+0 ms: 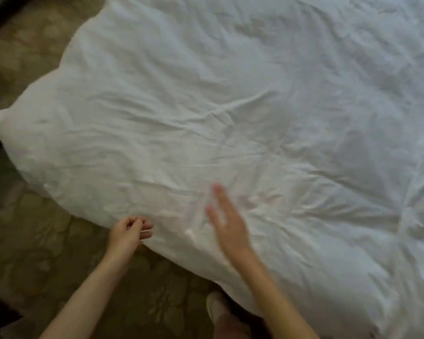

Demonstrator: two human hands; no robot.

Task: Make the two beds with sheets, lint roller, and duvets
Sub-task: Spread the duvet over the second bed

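A white, wrinkled duvet [230, 106] covers the bed and fills most of the head view, its near edge hanging over the side. My left hand [129, 232] is at that near edge with its fingers curled, pinching the fabric. My right hand [227, 221] lies flat with straight fingers on top of the duvet, blurred by motion, just right of the left hand.
Brown patterned carpet [47, 241] lies along the left and bottom. My foot in a light sock [216, 307] stands by the bed's edge. Dark shapes sit at the far left edge and top left corner.
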